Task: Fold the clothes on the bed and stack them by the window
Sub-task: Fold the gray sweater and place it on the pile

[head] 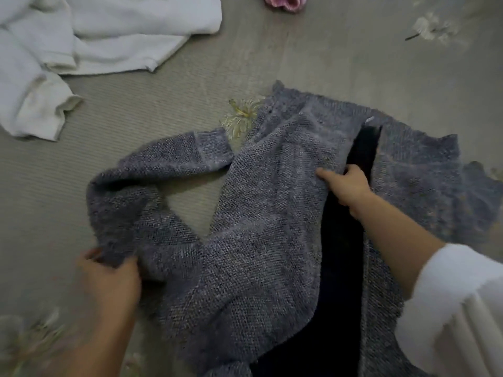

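Cardigan point(272, 213), grey knit, lies spread on the bed point(326, 50), on the near part of the cover that shows, a little right of the middle. Its front is open, and a dark strip point(343, 268) runs down the gap between the two front panels, from the neck toward the near side. One sleeve point(168, 161) reaches out to the left, bends, and doubles back toward the body, leaving a bare triangle of cover between sleeve and panel.

The left hand point(109, 276) is at the near left of the cardigan, its fingers curled round bunched knit at the low end of that doubled sleeve and gripping it. This hand is blurred. The right hand point(348, 186) is at the edge of the left front panel, just beside the dark strip. Its thumb lies on top of the knit, pointing left, and its fingers are tucked under the panel's edge, pinching it. A white cuff point(457, 295) covers that forearm toward the near right.

The cover is grey-green and ribbed, with pale stitched flowers; one flower point(241, 117) shows just beside the cardigan's far left shoulder, partly under it.

Farther up the bed on the left lies a crumpled white garment point(109, 36), well apart from the cardigan. A pink item point(284, 1) sits at the far side of what shows, cut off by the frame.
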